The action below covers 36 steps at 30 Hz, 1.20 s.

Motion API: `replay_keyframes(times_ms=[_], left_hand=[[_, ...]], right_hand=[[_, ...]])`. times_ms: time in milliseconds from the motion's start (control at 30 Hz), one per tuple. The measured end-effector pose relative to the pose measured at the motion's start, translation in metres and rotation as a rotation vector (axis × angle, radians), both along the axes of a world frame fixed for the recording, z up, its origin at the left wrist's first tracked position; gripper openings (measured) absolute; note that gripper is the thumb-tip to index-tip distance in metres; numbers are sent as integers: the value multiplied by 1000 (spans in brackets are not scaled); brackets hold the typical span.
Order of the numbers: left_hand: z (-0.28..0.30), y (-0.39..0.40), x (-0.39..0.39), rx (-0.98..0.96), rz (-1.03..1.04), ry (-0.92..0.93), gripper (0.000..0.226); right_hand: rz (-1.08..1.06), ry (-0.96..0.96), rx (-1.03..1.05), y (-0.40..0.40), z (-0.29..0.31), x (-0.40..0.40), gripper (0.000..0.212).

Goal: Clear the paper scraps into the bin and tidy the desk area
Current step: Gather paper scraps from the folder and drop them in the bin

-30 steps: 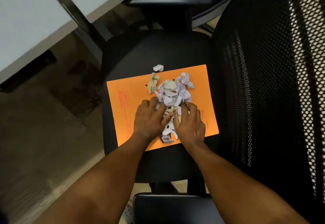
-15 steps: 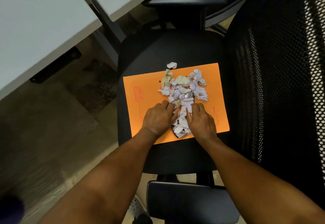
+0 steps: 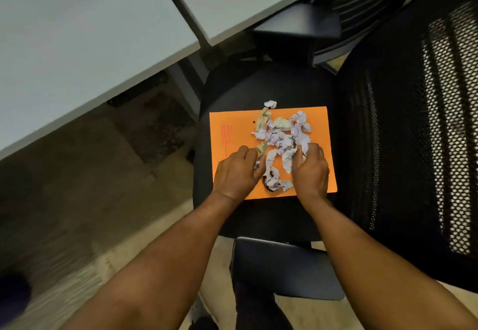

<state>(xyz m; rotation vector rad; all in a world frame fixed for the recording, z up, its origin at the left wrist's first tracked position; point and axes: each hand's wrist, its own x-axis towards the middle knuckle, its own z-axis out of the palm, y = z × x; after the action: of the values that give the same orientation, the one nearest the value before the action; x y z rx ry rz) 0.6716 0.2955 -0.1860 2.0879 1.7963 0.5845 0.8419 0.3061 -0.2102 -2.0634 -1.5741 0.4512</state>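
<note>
My left hand has its fingers curled inward, pinching a tan crumpled scrap at the fingertips, with a bit of pale paper showing under the knuckles. My right hand is curled the same way, its fingers closed around pale scraps at the right edge of the heap (how much is tucked under the palm I cannot tell). Between the two hands lie loose pieces of the paper scraps, white and lilac, with a small dark-edged clump nearest my wrists. The bulk of the heap spreads away from my fingertips, touching both hands. A tan strip sits at its far left corner, and one white ball lies just past the far edge of the sheet.

All of this rests on an orange envelope lying flat on the black chair seat. The mesh chair back stands to the right, an armrest beyond, another armrest nearer me. A pale desk fills the upper left, above a brownish floor.
</note>
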Motion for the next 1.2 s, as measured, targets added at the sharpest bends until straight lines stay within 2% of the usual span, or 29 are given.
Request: replay_keyframes(times_ms=[333,500,633,800,1033,1200], left_hand=[[36,-40,-30,31,48,-1,32],[57,-69,-54,5,122,-8,21],[79,-95,-78,62,143,-1,19],[105,-135,-122,133,153,9,21],[123,-209,-216,219,243,15,20],[122,-259,-279,248,354,10,25]], right_hand=[[-162,93,-25,-21,23,-14,27],[-397,217,-83,-32,40,-17,30],[-535,339,-118,-41,64,-24,33],[-390,268,-47,-72,99,-73,34],[-137,233,-29,-134,134,-201,38],[4,306,-82,-171,143,-285,33]])
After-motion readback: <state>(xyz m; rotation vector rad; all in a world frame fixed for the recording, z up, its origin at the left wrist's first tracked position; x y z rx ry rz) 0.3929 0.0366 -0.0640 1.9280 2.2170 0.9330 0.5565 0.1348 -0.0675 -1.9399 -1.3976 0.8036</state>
